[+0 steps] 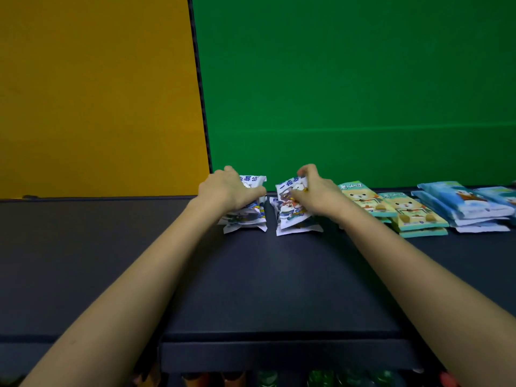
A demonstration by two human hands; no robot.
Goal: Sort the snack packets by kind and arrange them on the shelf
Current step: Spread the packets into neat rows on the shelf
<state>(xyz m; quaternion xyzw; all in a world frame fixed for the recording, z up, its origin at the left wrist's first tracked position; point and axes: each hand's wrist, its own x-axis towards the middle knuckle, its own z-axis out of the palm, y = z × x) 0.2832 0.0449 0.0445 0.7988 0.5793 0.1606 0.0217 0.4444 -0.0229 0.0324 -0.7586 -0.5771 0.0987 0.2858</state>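
The left hand (226,188) lies on the left stack (245,219) of white packets, and its fingers (252,195) curl over the top and the right edge, grasping it. The right hand (315,191) holds one white packet (290,199) tilted up, pinched between thumb and fingers (300,192), just above the right stack (296,229). Both stacks are on the dark shelf (279,275), with bear packets (391,208) and blue packets (463,202) further right.

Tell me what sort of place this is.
Likely a mock shop display, perhaps a studio set: a dark shelf holds white packets, green bear packets and blue packets stacked by kind, what look like bottles stand on the level below, and a green panel and a yellow panel back it.
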